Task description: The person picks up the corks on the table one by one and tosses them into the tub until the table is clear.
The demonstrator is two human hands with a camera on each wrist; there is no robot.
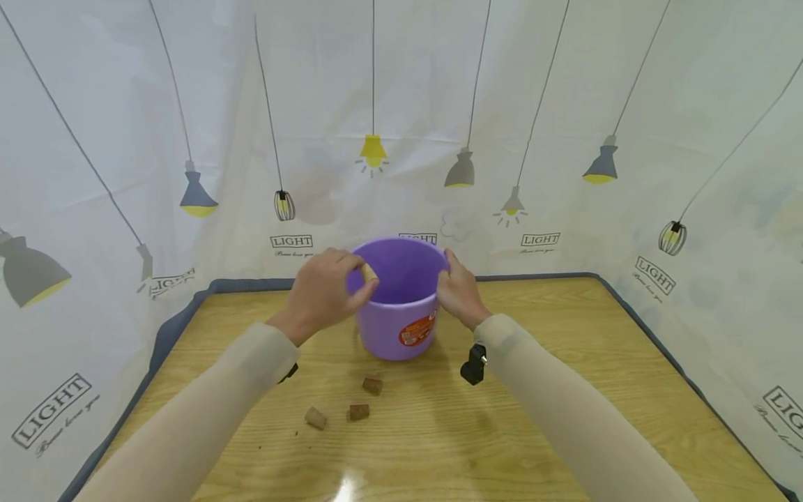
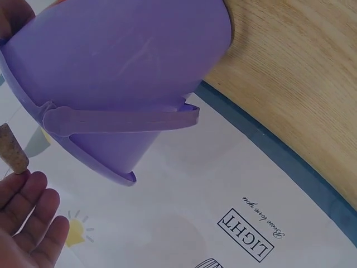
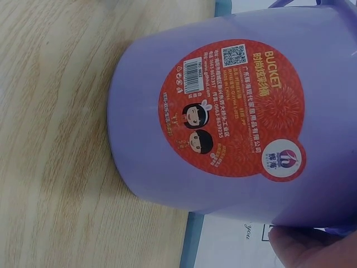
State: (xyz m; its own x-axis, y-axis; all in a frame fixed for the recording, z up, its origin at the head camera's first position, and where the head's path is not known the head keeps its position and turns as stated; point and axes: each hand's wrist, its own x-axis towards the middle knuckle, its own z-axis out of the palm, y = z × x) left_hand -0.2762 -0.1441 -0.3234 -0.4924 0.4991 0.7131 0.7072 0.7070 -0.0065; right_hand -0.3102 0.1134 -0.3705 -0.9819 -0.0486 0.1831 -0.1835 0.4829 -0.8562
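A purple bucket [image 1: 395, 331] with a red round label [image 3: 234, 111] stands on the wooden table, its mouth facing up and slightly toward me. My left hand [image 1: 323, 289] pinches a cork [image 1: 368, 272] between thumb and fingers at the bucket's left rim. In the left wrist view the same cork [image 2: 12, 149] shows at the fingertips, apart from the bucket wall. My right hand [image 1: 461, 287] grips the bucket's right rim. The bucket's handle [image 2: 122, 121] hangs down its side. The inside bottom of the bucket is hidden.
Three corks lie on the table in front of the bucket: a light one [image 1: 316, 418] and two darker ones, one nearer [image 1: 359, 412] and one farther [image 1: 372, 385]. A white cloth [image 1: 351, 90] printed with lamps surrounds the table [image 1: 539, 390] at the back and sides.
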